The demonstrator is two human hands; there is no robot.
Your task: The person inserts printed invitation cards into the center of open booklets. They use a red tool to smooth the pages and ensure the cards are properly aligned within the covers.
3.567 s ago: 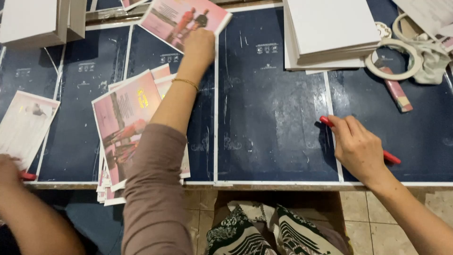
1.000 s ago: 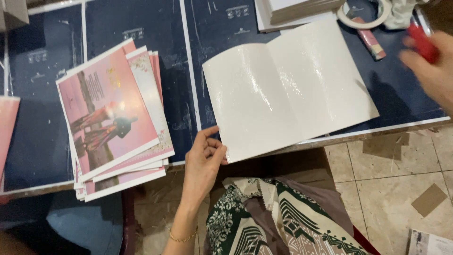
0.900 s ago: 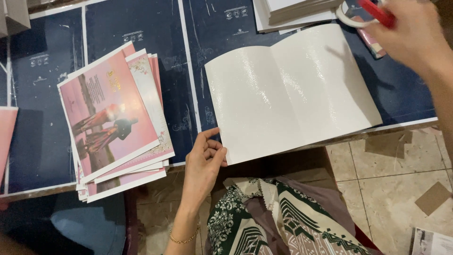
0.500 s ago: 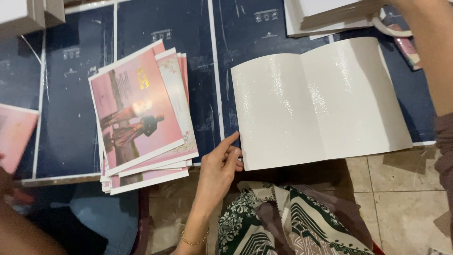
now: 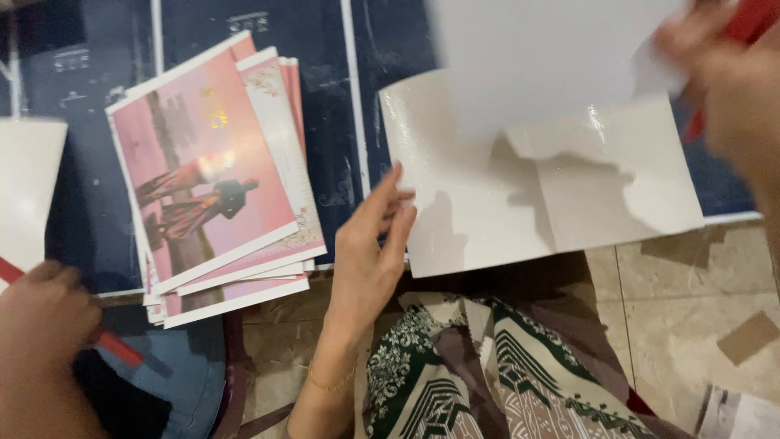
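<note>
A glossy white folded sheet (image 5: pixel 487 219) lies open on the dark blue table (image 5: pixel 325 106), its near edge hanging past the table's front. My left hand (image 5: pixel 370 244), with a thin bracelet at the wrist, rests its outstretched fingers against that sheet's left edge. My right hand (image 5: pixel 723 89) is blurred at the top right. It grips a red tool (image 5: pixel 751 20) and holds a plain white sheet (image 5: pixel 544 57) above the glossy one, casting a shadow on it.
A fanned stack of pink printed covers (image 5: pixel 211 187) lies left of my left hand. A co-worker's hand (image 5: pixel 45 317) with a red stick (image 5: pixel 118 348) is at the bottom left, beside another white sheet (image 5: pixel 24 187). Patterned clothing (image 5: pixel 487 374) and tiled floor (image 5: pixel 674 309) show below.
My right hand has come back from the far top right with a plain white sheet, now over the glossy sheet. My left hand stays at the glossy sheet's left edge.
</note>
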